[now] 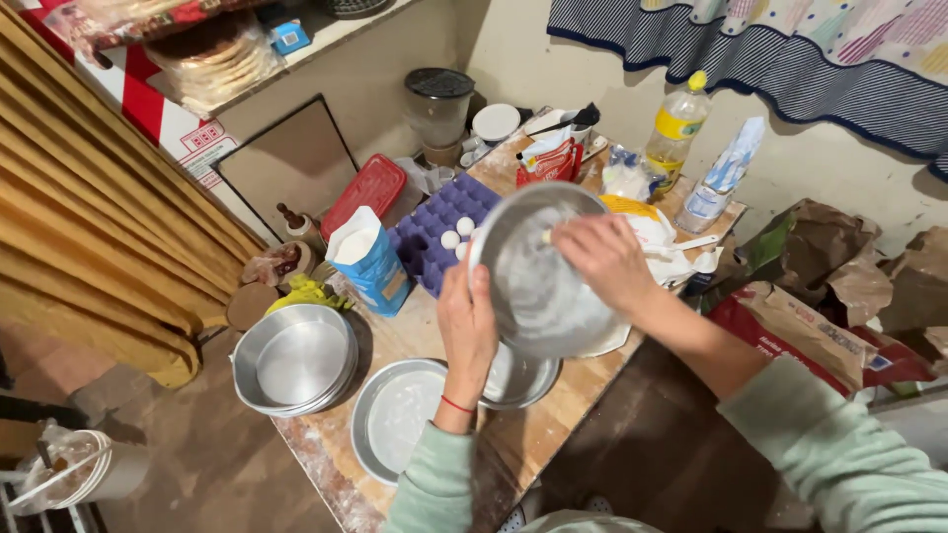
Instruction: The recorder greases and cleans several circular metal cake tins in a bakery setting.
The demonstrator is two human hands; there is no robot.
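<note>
Round metal pan — tilted, left hand gripping its rim; right hand fingers pressed inside (probably greasing) — keep strokes even.

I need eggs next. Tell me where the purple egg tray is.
In the head view, the purple egg tray lies on the wooden table, left of the tilted round pan in both hands, right of the blue-and-white bag, with white eggs on it.

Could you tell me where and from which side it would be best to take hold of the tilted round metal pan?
Probably by the rim, from the near left edge, where the left hand already clasps the round metal pan. It is shallow, handleless and tipped up, so only its thin rim offers purchase; the right hand occupies the inside.
</note>
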